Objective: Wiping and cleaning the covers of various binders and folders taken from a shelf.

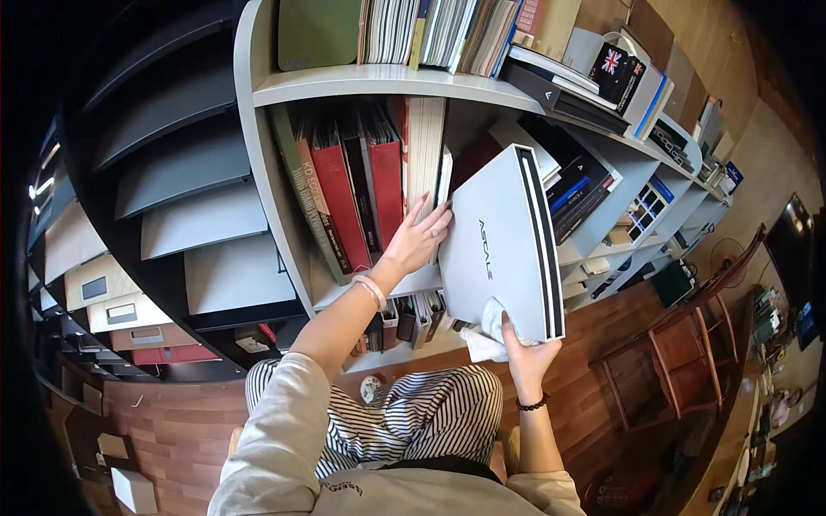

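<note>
Tilted before the shelf, the white box is pinched near its lower corner by the right hand, likely for support, cloth against its face; the left hand spreads (perhaps steadying) at standing books.

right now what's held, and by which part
The right hand holds the white case by its lower edge, white cloth at the thumb; left hand: can't tell.

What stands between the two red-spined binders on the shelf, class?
In the head view, a slim black-spined binder stands between the left red-spined binder and the right red-spined binder.
</note>
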Tool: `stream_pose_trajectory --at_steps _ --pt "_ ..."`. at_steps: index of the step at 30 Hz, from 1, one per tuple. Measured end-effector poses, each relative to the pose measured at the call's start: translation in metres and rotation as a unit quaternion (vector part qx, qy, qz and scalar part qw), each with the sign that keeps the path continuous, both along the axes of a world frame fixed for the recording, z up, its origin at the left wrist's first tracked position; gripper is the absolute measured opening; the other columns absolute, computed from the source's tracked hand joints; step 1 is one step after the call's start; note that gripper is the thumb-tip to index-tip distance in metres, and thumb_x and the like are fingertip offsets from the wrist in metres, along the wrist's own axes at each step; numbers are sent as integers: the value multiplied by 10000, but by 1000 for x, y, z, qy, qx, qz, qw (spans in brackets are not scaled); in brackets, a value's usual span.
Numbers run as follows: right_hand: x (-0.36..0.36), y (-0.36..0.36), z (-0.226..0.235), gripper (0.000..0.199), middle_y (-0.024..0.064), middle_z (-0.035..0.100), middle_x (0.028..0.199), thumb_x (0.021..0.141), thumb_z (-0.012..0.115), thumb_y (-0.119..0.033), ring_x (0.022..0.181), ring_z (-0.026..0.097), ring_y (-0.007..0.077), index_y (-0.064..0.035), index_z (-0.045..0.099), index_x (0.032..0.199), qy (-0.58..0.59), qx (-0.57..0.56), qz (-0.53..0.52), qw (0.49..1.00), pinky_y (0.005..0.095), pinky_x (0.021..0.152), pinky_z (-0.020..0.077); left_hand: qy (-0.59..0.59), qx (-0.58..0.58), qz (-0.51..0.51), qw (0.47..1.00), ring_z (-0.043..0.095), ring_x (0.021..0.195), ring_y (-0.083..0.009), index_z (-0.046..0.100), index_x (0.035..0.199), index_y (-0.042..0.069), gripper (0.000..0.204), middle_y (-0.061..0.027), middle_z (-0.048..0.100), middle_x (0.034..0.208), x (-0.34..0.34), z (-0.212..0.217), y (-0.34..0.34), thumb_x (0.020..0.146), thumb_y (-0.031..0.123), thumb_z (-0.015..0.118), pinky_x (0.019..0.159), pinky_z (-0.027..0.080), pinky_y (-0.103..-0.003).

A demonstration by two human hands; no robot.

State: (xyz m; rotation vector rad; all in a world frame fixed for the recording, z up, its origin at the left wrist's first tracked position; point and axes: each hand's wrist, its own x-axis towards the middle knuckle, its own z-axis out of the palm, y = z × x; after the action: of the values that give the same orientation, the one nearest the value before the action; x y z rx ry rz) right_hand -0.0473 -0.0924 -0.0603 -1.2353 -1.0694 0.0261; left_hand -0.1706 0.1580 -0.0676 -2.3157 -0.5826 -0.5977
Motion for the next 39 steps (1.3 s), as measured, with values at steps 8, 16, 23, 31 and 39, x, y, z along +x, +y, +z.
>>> stream_pose_trajectory --at_steps 8,16,23,31,39 --pt "3 -33 -41 431 138 597 1096 760 730 -6 961 582 183 91 527 1127 57 -47 36 997 308 844 481 -507 -370 -361 690 551 1090 -325 548 1210 27 456 -184 511 1237 29 91 -46 967 393 427 945 423 -386" --pt "4 -46 -90 382 119 631 1034 781 720 -13 900 608 189 82 558 1112 60 -66 33 995 311 792 503 -374 -565 -281 679 628 795 -336 682 856 19 665 -188 656 781 74 100 -76 986 490 230 784 470 -354" --pt "-12 -68 -128 345 160 662 991 747 730 -50 895 646 248 68 606 1046 13 -122 -19 992 337 793 502 -393 -481 -310 720 609 630 -333 648 688 15 631 -152 650 685 73 71 -120 997 398 253 653 468 -377" --pt "-24 -78 -91 280 201 664 948 735 668 -33 832 656 315 46 639 1002 -254 -22 -107 961 368 754 510 -506 -422 -416 627 565 579 -240 525 634 -4 512 -110 593 632 40 12 -108 972 308 301 641 439 -348" --pt "-1 -109 -44 269 174 686 892 751 704 -87 815 664 296 54 651 973 -288 68 -57 953 376 753 509 -503 -387 -490 598 526 638 -207 521 662 12 571 -88 562 643 -15 61 -161 991 338 187 709 429 -316"
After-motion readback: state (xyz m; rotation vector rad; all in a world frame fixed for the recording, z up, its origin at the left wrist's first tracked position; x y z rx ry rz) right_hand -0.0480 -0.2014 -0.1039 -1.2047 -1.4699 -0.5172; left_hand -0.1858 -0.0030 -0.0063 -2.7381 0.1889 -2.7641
